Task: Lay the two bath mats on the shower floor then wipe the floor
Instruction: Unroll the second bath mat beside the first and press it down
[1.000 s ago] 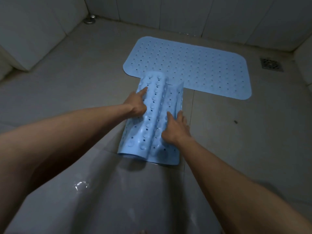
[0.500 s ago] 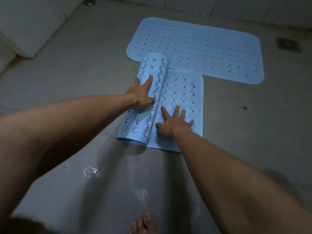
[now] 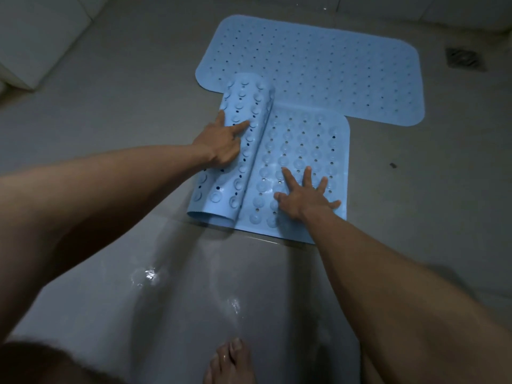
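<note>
One light blue bath mat (image 3: 318, 67) with small holes lies flat on the grey shower floor (image 3: 124, 106) at the far side. A second blue mat (image 3: 302, 139) lies nearer, suction cups up, its right half flat and its left half still curled into a roll (image 3: 243, 106) whose far end overlaps the first mat's near edge. My left hand (image 3: 221, 142) rests on the roll with the index finger stretched out across it. My right hand (image 3: 304, 195) presses flat with spread fingers on the unrolled part.
A square floor drain (image 3: 464, 59) sits at the far right. A white raised ledge (image 3: 33, 37) stands at the far left. The floor near me is wet and shiny (image 3: 171, 286). My bare foot (image 3: 230, 361) stands at the bottom edge.
The second mat has unrolled further to the left, so more of it lies flat. My left hand pushed the roll leftward while my right hand spread flat on the opened part.
</note>
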A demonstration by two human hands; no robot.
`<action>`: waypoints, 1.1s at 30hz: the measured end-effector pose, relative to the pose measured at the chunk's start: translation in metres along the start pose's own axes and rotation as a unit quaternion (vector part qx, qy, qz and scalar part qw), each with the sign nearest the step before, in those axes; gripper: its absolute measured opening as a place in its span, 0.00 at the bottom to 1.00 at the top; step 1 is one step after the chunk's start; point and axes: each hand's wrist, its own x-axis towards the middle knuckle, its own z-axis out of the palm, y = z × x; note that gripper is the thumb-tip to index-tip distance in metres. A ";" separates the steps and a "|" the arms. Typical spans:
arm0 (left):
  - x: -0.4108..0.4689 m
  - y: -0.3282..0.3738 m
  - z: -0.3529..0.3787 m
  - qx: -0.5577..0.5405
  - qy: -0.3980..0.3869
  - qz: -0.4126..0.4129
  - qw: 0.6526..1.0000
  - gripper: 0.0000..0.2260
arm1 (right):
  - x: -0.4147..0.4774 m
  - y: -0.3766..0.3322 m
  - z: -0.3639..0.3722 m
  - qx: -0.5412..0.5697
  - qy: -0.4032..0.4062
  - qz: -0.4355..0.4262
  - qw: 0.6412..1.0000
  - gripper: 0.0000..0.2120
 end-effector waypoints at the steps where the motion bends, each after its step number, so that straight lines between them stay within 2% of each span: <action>1: 0.001 0.000 0.001 -0.007 -0.001 -0.005 1.000 0.25 | 0.000 0.006 -0.003 0.004 0.001 0.003 1.000 0.32; 5: -0.004 0.007 0.007 -0.015 -0.011 -0.009 1.000 0.39 | 0.000 0.022 -0.008 0.006 0.005 0.009 1.000 0.33; 7: -0.004 0.009 0.009 -0.021 -0.006 -0.008 1.000 0.42 | 0.000 0.025 -0.008 0.002 0.002 0.013 1.000 0.33; 15: -0.002 0.013 0.009 -0.042 -0.003 -0.006 0.999 0.37 | -0.007 0.038 -0.002 0.000 0.000 0.033 0.999 0.34; 21: 0.000 0.018 0.013 -0.039 -0.016 -0.022 0.999 0.36 | -0.010 0.030 -0.001 -0.026 0.037 0.066 0.997 0.35; 24: -0.001 0.027 0.015 -0.015 -0.021 -0.017 1.000 0.33 | -0.004 0.005 0.006 -0.042 0.075 0.036 0.996 0.34; 28: 0.000 0.032 0.018 0.030 0.000 0.022 0.999 0.29 | 0.012 -0.011 0.006 0.000 0.058 0.009 0.998 0.37; 30: -0.001 0.031 0.019 0.023 0.000 0.021 0.999 0.30 | 0.017 -0.011 0.008 0.005 0.054 0.014 0.998 0.39; 33: -0.002 0.027 0.022 0.025 0.000 0.025 0.999 0.38 | 0.018 -0.006 0.010 0.008 0.061 0.020 0.998 0.38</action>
